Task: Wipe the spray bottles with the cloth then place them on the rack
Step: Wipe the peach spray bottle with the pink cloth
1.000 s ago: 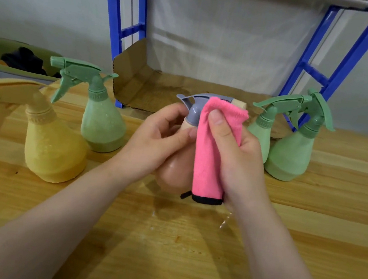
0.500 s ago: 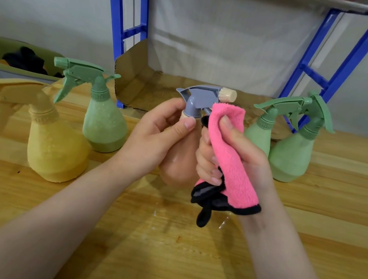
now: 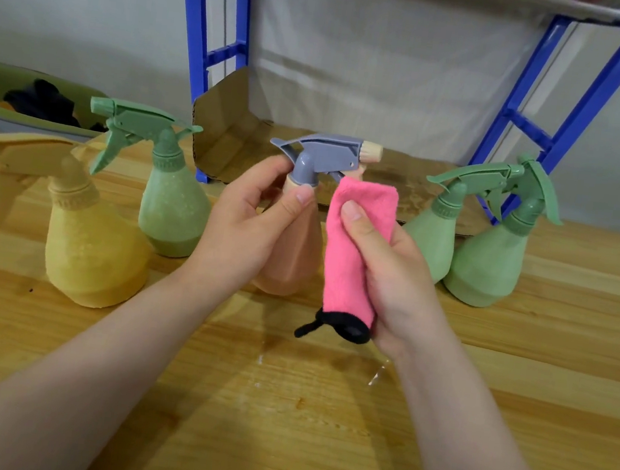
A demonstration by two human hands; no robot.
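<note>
no readable text, labels, or numbers

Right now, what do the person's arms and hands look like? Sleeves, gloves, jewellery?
Both forearms are bare up to the frame edge, with no sleeves in view. The left hand and right hand wear no gloves, rings, watch or bands. Fingers end in short, unpainted nails.

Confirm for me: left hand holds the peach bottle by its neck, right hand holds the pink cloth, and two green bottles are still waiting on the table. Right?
Not quite: the head view shows three green bottles on the table, plus a yellow bottle. The rest stands: the left hand holds the peach bottle by its neck, and the right hand holds the pink cloth.
</note>
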